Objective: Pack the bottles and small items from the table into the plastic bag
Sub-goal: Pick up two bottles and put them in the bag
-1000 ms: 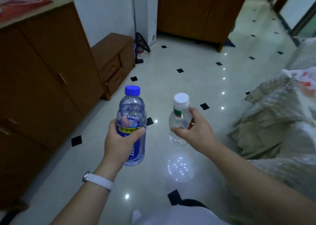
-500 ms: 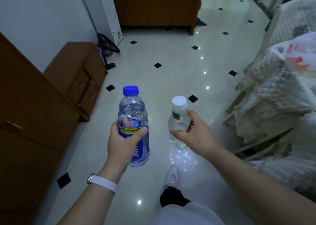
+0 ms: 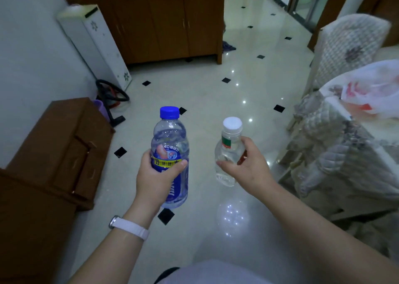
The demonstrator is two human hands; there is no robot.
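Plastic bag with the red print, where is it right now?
In the head view the plastic bag lies at the far right on the cloth-covered table, up and right of the white-capped bottle in the right hand.

The large bottle (image 3: 169, 139) in the left grip (image 3: 155, 175) stands upright left of the small bottle (image 3: 228, 152) in the right grip (image 3: 248, 167), both above the floor (image 3: 248, 93). Right of them, the plastic bag (image 3: 371, 89) lies on the table (image 3: 367, 136) by its left edge.
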